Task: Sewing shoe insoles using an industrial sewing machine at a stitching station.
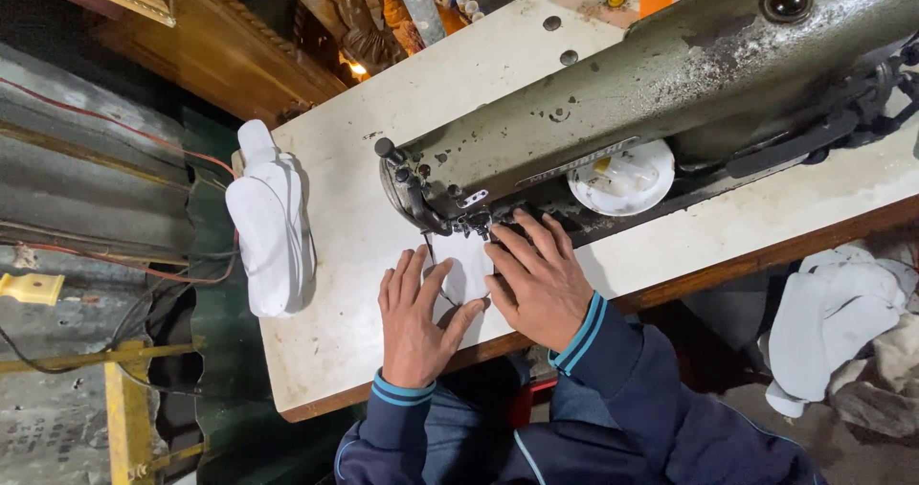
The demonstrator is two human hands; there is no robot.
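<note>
Head view: left hand (414, 315) lying flat, fingers spread, pressing down on white fabric piece (463, 267), not grasping. Right hand (539, 276) lying flat too, fingers extended, pinning same piece from other side. Fabric piece sitting on white table (335, 284), just under needle area of grey-green sewing machine (670, 73). Stack of white cut pieces (268, 231) lying at table's left edge, well apart from hands.

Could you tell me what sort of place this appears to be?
Probably a small sewing workshop: a worn sewing machine on a white table, white cut pieces stacked at its edge, more piled on the floor.
</note>
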